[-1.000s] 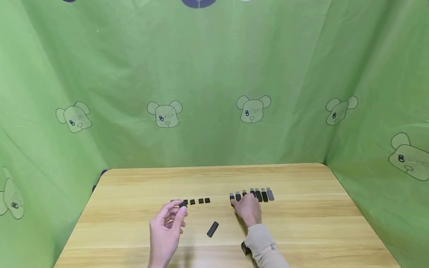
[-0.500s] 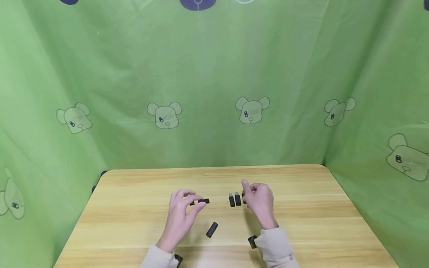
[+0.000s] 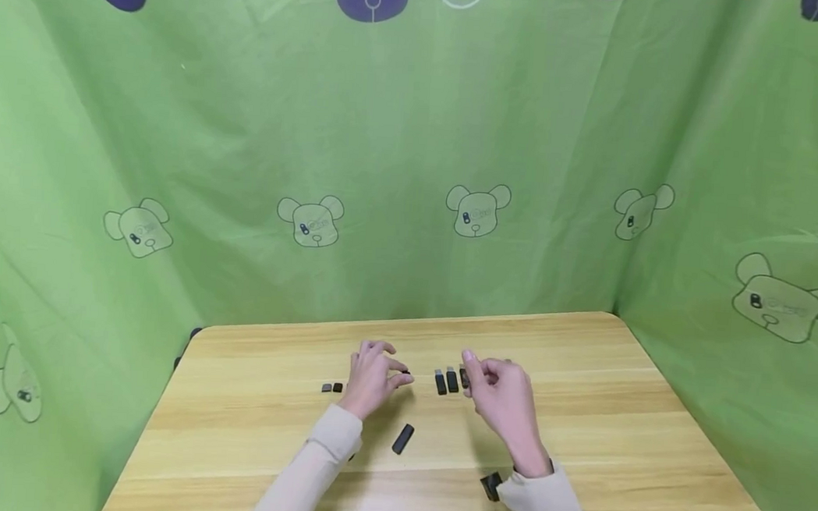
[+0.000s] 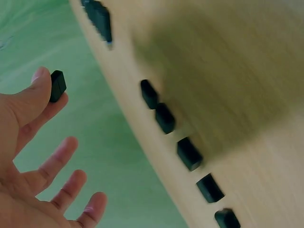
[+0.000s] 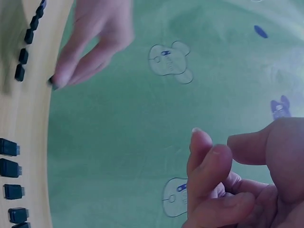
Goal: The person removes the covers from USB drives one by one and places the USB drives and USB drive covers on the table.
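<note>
My left hand [image 3: 373, 382] is raised over the table, pinching a small black cap [image 4: 58, 86] between thumb and index finger; its other fingers are spread. Below it in the left wrist view runs a row of similar black caps [image 4: 189, 153], partly covered by the hand in the head view. My right hand [image 3: 509, 398] hovers at the row of USB flash drives [image 3: 441, 382], fingers loosely curled and thumb near the fingertips, with nothing seen between them. The drives are dark, with their metal plugs facing the far edge; the right hand hides several in the head view.
A separate black oblong stick [image 3: 402, 439] lies nearer me on the wooden table [image 3: 617, 424]. Green patterned cloth [image 3: 394, 270] hangs behind the table and along both sides. A dark wrist camera [image 3: 491, 486] sits at the right cuff.
The left hand has moved right and slightly away from me, past the cap row, with a cap in its pinch. My right hand has lifted off the drives and shifted right.
</note>
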Demonstrator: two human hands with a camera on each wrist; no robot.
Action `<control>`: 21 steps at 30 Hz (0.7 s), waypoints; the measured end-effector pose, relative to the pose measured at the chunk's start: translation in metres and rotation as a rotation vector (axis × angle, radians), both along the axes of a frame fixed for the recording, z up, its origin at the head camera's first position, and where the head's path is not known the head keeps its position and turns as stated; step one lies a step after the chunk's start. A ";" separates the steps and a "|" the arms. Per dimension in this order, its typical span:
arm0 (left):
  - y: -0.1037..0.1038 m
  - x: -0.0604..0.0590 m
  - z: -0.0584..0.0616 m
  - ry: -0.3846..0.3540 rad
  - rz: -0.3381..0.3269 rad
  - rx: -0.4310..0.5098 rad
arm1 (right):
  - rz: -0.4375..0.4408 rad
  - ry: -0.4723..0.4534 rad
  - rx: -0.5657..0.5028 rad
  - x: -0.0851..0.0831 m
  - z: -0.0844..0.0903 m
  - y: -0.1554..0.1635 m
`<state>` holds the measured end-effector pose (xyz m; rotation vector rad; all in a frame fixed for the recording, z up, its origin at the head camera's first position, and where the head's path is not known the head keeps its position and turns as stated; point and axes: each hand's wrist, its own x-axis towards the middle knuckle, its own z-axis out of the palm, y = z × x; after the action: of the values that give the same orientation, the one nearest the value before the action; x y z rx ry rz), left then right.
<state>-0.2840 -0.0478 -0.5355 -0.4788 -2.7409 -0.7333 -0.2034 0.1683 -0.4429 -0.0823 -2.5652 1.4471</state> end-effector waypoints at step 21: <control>0.013 -0.025 -0.027 -0.051 0.028 -0.248 | 0.005 -0.042 -0.035 0.039 0.012 0.006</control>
<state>-0.3086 -0.0347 -0.5630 -0.4766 -2.8953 -0.4051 -0.1648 0.1738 -0.4307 -0.1128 -2.5758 1.5078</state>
